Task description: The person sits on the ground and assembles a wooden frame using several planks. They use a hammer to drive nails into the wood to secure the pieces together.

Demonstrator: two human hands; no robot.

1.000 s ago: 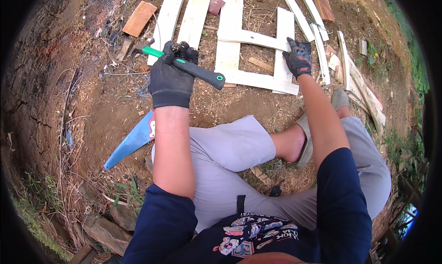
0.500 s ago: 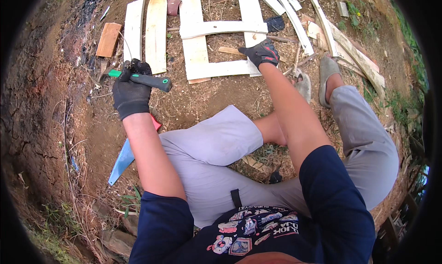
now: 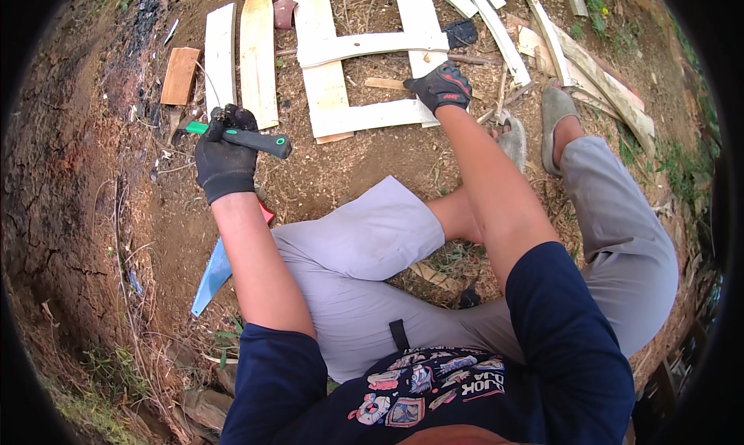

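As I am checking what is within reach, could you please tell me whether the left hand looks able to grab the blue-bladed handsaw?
Probably not: the left hand grips the green-handled hammer, though the handsaw lies nearby, partly hidden by that forearm.

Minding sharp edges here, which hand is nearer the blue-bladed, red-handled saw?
Left. Your black-gloved left hand is just beyond the saw, forearm partly hiding it; your black-gloved right hand is farther, at the pale wooden boards.

plank frame [image 3: 372, 46] | pale, four-piece, overlapping, flat on ground [image 3: 341, 170] | hammer [image 3: 256, 140] | green-and-black, gripped by handle, head leftward, beside frame's near-left corner
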